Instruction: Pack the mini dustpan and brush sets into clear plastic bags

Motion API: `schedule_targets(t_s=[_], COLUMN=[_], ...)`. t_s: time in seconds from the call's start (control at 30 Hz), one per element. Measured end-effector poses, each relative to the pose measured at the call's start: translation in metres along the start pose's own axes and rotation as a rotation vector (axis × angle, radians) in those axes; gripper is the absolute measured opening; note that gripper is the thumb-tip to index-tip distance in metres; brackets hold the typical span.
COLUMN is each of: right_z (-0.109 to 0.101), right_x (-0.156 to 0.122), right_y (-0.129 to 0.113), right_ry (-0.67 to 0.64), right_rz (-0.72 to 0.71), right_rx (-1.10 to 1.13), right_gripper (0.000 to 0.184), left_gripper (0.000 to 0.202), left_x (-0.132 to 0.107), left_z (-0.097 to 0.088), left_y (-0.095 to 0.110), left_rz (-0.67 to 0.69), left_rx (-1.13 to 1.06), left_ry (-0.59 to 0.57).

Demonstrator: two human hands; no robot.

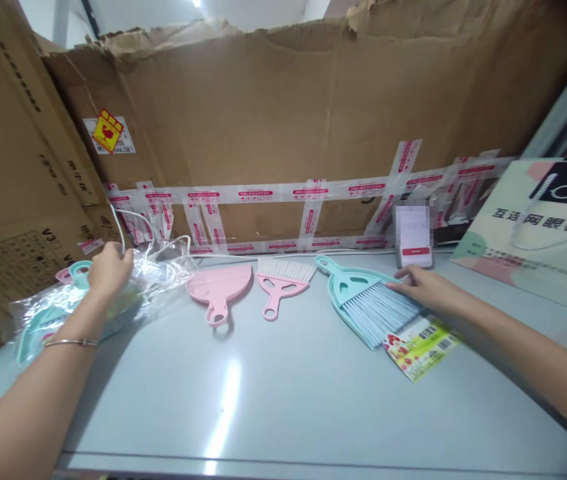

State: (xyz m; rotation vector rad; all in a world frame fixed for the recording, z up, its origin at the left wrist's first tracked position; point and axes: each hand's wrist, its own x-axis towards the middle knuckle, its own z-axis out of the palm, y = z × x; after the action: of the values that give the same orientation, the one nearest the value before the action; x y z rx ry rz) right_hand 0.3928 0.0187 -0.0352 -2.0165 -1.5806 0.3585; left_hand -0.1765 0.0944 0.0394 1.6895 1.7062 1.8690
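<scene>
My left hand [110, 272] is closed at the clear plastic bag [160, 273] on the left, its fingers partly hidden. Inside the bag are mint-green dustpan pieces [38, 333] and a bit of pink. On the right, my right hand [426, 290] has its thumb and fingers at the edge of a mint-green dustpan [336, 293]. A mint-green hand brush [378, 310] with pale blue bristles lies in that dustpan, and a printed card [420, 350] sticks out beneath. Between my hands lie a pink dustpan [223, 290] and a pink brush [280, 287] with white bristles.
A large taped cardboard box [283, 120] forms the back wall; another carton [13, 200] stands at left. A phone [414, 257] leans upright at the back, beside a printed box [528, 260] at right. White cables [136, 213] run behind the bag on the grey table [273, 400].
</scene>
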Motion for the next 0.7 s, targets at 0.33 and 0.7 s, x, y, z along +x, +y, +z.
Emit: schedule_targets(t_s=[0.33,0.7], right_z=[-0.005,0.033], right_x=[0.005,-0.039], right_y=[-0.074,-0.179], right_ry=[0.291,0.304], right_rz=[-0.113,-0.847], right_rx=[0.156,0.392], right_gripper=[0.008,0.029], left_gripper=[0.042,0.031], left_x=[-0.067,-0.106], left_z=[0.072,0.081], left_y=[0.095,0.124], left_rz=[0.165,-0.006], left_rx=[-0.173,-0.834], left_ry=[-0.665,-0.939])
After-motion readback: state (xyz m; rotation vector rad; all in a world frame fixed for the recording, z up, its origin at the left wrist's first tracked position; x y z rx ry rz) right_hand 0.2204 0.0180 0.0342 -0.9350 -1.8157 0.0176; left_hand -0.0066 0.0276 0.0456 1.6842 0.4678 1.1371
